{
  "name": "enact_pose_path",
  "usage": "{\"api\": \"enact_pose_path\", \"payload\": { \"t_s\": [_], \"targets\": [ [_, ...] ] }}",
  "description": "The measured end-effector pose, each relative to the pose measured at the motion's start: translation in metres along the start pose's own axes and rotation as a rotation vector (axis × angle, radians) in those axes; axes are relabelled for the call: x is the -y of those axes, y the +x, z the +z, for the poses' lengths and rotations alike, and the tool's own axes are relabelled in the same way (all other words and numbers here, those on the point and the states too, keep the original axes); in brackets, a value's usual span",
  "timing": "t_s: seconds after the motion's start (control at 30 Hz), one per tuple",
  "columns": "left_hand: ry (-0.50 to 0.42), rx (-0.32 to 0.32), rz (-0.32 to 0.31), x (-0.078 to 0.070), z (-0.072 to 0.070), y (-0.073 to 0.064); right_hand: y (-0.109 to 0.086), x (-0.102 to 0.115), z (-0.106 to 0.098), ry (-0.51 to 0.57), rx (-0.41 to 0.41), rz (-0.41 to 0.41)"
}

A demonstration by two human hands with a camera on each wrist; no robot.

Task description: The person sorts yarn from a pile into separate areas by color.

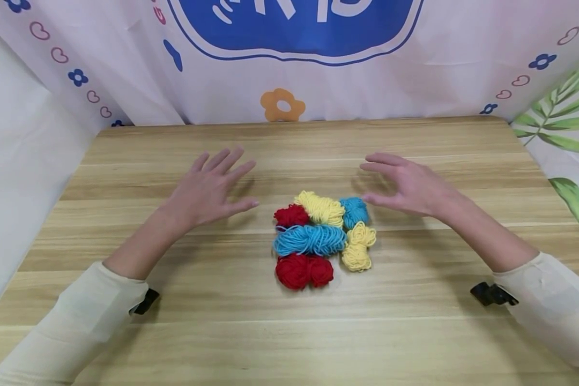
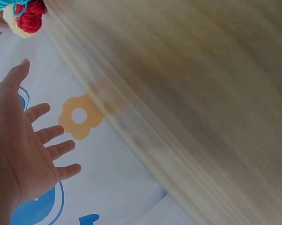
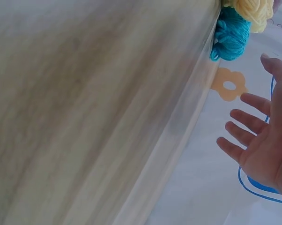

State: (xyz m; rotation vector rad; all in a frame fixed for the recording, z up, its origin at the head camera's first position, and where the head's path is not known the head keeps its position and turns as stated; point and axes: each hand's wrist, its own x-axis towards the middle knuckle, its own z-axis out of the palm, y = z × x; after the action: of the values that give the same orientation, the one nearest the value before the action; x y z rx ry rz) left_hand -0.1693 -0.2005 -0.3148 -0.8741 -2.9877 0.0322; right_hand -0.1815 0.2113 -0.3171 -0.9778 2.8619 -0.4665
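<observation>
Several small yarn skeins lie packed together on the table. A long blue skein crosses the middle, with a red skein in front of it and a smaller red skein behind its left end. At the back are a yellow skein and a small blue skein; another yellow skein lies at the right. My left hand hovers left of the group, fingers spread, holding nothing. On the other side my right hand is held near the small blue skein, its fingers extended and nothing in them.
The wooden table ends at the back against a white printed cloth with a blue emblem and an orange flower. Black wrist devices show under both light sleeves. Green leaf prints are at the far right.
</observation>
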Motion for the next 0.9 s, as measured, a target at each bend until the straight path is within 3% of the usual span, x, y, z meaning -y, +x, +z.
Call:
{"api": "enact_pose_path", "payload": {
  "t_s": [0.23,0.9],
  "targets": [
    [-0.008,0.003,0.021,-0.004,0.0,0.0,0.0,0.002,0.004,0.09,0.031,-0.034],
    [-0.016,0.0,0.054,-0.012,0.001,0.002,0.002,0.005,0.009,0.196,0.051,-0.078]
  ]
}}
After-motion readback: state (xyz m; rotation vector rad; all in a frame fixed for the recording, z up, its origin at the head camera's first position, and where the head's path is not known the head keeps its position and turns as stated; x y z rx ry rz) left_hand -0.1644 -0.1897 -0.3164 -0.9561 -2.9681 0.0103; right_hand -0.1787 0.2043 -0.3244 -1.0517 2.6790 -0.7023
